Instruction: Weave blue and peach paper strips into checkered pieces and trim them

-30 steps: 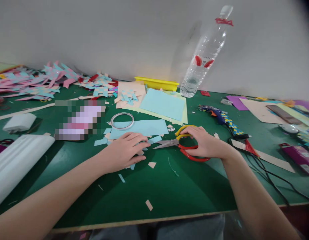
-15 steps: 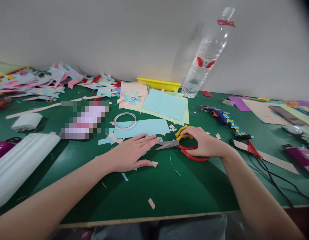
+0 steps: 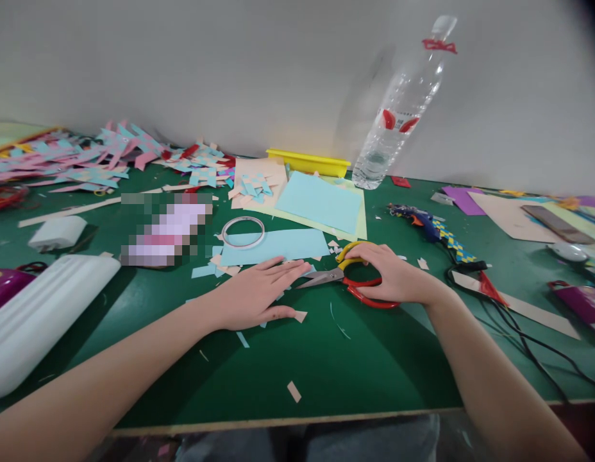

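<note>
My left hand (image 3: 259, 294) lies flat on the green table, palm down, fingers stretched out over small paper scraps. My right hand (image 3: 396, 273) grips scissors (image 3: 321, 278) with one yellow and one red handle; their blades point left and reach close to my left fingertips. A light-blue paper strip (image 3: 292, 245) lies just beyond my left fingers, with a roll of tape (image 3: 243, 232) resting on its left end. By my left thumb is a small peach scrap (image 3: 301, 316). Whatever is under my left palm is mostly hidden.
Blue paper sheets (image 3: 320, 202) lie behind, before a yellow tray (image 3: 310, 163). A tilted-looking water bottle (image 3: 398, 115) stands by the wall. Left are a white charger (image 3: 58, 232) and a long white object (image 3: 52, 321); right, a blue glue gun (image 3: 425, 226) with dark cables.
The scissors have shifted very slightly left toward my left hand. My left hand stays flat in nearly the same place, and the whole view has drifted a little.
</note>
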Tool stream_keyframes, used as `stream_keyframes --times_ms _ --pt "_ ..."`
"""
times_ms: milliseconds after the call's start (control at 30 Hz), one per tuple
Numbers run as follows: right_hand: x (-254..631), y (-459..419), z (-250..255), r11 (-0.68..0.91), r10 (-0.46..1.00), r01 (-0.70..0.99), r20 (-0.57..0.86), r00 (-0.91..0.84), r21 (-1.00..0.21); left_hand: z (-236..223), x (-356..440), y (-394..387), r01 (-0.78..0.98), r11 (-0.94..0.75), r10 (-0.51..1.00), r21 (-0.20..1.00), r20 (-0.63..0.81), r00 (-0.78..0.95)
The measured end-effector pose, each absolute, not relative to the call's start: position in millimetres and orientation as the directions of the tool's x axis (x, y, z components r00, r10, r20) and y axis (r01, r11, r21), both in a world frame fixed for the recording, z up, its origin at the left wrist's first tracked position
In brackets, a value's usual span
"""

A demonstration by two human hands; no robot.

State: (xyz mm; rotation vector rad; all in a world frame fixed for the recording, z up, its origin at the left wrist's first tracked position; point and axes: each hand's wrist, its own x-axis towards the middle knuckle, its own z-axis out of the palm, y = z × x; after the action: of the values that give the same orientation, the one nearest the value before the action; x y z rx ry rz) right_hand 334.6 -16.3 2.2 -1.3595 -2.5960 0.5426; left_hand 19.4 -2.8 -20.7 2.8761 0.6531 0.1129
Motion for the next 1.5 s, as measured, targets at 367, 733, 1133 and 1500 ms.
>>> stream_keyframes --times_ms 367,733,1133,1500 --pt "336.2 -17.3 4.7 0.508 0.818 0.754 -0.042 -0.574 -0.416 -21.1 18.9 -3.5 0.432 -0.870 0.452 0.240 0.035 0.891" --pt "317.6 -20.4 3.9 0.512 0.819 0.769 -0.054 -0.572 -0.382 -21.8 19.9 -4.5 0.434 -0.868 0.456 0.241 0.042 0.889" --pt "320.0 -22.0 5.3 0.544 0.798 0.747 -0.041 -0.602 -0.383 -20.7 20.4 -4.8 0.437 -0.869 0.458 0.234 0.046 0.888" --pt "306.1 -25.8 8.5 0.508 0.819 0.775 -0.070 -0.570 -0.376 -20.8 19.4 -5.0 0.432 -0.871 0.454 0.236 0.045 0.890"
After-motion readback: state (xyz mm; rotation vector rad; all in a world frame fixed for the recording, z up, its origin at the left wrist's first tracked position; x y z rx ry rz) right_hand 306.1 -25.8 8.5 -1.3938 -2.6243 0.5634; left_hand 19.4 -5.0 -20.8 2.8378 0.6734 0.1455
